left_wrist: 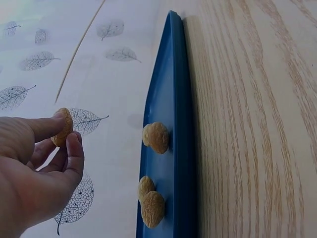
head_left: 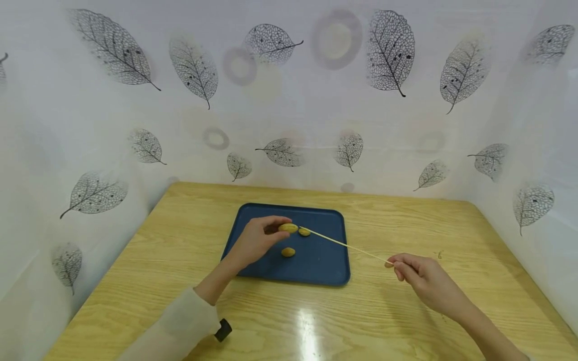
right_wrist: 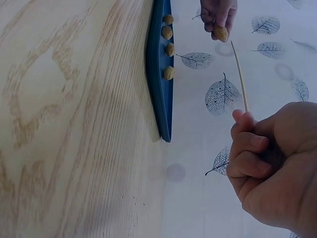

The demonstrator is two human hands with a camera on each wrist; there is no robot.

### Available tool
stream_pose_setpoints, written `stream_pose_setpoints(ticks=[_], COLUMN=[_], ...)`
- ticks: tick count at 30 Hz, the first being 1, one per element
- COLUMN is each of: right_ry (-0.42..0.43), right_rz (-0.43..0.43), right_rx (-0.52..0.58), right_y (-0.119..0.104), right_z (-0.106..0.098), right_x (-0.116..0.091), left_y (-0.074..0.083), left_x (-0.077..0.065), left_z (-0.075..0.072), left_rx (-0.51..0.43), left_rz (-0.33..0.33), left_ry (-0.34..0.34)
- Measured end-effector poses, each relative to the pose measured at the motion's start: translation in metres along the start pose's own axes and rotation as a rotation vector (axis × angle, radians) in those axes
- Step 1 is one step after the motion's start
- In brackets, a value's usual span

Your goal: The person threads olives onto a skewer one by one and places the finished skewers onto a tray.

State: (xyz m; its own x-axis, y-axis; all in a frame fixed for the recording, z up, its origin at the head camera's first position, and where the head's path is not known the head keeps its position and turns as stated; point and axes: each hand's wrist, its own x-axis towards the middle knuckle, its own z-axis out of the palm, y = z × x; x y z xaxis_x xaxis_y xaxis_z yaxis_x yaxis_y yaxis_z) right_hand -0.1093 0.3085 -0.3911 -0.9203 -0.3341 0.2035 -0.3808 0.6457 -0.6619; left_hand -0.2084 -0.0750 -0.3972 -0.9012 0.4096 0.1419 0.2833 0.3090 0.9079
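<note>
My left hand [head_left: 255, 240] pinches a wrinkled tan walnut [head_left: 288, 228] between thumb and fingers, raised over the dark blue tray [head_left: 316, 271]. In my right hand [head_left: 426, 281] is the end of a thin wooden skewer [head_left: 345, 244], gripped between thumb and curled fingers. The skewer slants up to the left, its far tip close beside the held walnut, with a small gap showing in the right wrist view. Several more walnuts lie in the tray, among them a near walnut [head_left: 288, 252] and a farther walnut [head_left: 304, 231]; my left hand hides others in the head view.
The tray sits toward the back of a wood-grain table [head_left: 149, 260]. Behind and on both sides stands a pale sheet [head_left: 298, 105] printed with dark leaves. A small black object [head_left: 223, 330] shows by my left sleeve [head_left: 189, 316].
</note>
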Motion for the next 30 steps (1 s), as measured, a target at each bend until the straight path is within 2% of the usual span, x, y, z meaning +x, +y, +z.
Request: stream_pose_setpoints(ticks=[7,13,16,21,25,30], right_ry=[-0.002,-0.049,-0.086,-0.191,-0.205,-0.201], right_rz=[0.017,0.021,0.024,0.096,0.104,0.079], right_rx=[0.018,0.058,0.057,0.136,0.179,0.215], right_y=[-0.002,-0.002,-0.002,-0.003,-0.003,-0.002], right_z=[0.000,0.001,0.000,-0.005,-0.009,-0.010], right_x=[0.003,0.005,0.006,0.008,0.006,0.007], left_y=[0.003,0.002,0.001,0.002,0.002,0.002], left_x=[-0.001,-0.001,-0.002,-0.002,-0.002,-0.004], left_z=[-0.001,-0.001,-0.001,-0.002,-0.003,-0.006], left_rx=[-0.014,-0.019,-0.014,-0.014,-0.054,-0.152], left_rz=[-0.001,0.002,0.006,0.026,0.032,0.017], left_ry=[-0.017,-0.029,-0.037,-0.057,-0.079,-0.100])
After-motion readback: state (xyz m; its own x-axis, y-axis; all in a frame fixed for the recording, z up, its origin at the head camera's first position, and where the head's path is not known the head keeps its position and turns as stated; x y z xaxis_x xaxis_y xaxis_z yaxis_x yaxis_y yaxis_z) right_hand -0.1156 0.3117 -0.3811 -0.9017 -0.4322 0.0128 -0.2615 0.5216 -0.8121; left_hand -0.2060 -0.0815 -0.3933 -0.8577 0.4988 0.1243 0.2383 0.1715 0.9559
